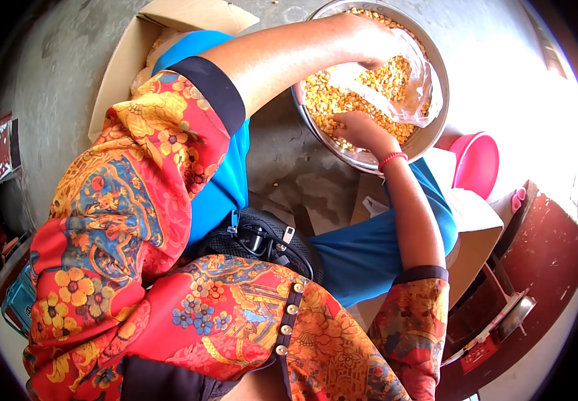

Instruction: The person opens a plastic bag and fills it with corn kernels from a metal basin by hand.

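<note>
A round metal pan (444, 80) holds a bed of yellow corn kernels (322, 93). My left hand (372, 41) reaches over its far side, closed on a clear plastic bag (417, 100) that lies on the kernels; glare washes out part of the grip. Nearer me, my right hand (366, 132), with a red bracelet at the wrist, is at the near side of the pan. Its fingers are bent together among the kernels, and how many they hold is hidden.
A cardboard box (118, 73) stands left of the pan, another open box (479, 220) at the right. Beside it is a pink basin (479, 164). My blue-clad knees flank the pan, and a black mesh pouch (255, 240) rests on my lap.
</note>
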The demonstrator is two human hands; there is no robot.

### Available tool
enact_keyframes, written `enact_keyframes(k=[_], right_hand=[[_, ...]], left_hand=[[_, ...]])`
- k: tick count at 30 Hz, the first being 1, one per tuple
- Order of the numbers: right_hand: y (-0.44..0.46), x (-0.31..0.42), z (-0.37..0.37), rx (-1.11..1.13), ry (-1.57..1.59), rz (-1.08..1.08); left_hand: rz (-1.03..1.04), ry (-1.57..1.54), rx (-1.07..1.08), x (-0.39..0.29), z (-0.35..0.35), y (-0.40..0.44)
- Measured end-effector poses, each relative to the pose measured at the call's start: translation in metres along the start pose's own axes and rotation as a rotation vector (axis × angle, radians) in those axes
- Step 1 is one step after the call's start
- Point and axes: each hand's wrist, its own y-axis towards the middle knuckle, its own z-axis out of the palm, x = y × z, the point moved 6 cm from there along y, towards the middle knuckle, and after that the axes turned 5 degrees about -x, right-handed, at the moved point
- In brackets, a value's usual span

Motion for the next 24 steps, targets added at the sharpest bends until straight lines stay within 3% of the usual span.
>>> enact_keyframes(k=[4,6,11,15,17,19,21,24], right_hand=[[-0.007,-0.008,-0.010,0.168,0.321,0.146],[-0.012,-0.005,-0.022,0.221,0.388,0.161],[-0.030,0.014,-0.070,0.114,0.630,0.083],[-0.043,0.010,-0.099,-0.014,0.712,0.051],[-0.046,-0.004,-0.115,-0.231,0.853,0.046],[-0.033,-0.026,-0.116,-0.231,0.880,0.046],[-0.028,-0.046,-0.117,-0.444,0.994,0.148],[-0.034,-0.048,-0.126,-0.630,0.979,0.090]], left_hand=[[0.042,-0.103,0.069,0.010,0.011,0.014],[0.086,-0.004,-0.013,0.005,0.003,0.004],[0.045,0.067,-0.014,0.004,-0.004,-0.005],[0.011,0.047,-0.044,0.000,-0.007,-0.005],[0.005,0.062,-0.024,-0.003,-0.009,-0.007],[0.020,0.076,0.001,-0.001,-0.007,-0.003],[0.047,-0.002,0.073,0.005,0.000,0.007],[0.079,0.012,0.035,0.003,-0.002,-0.002]])
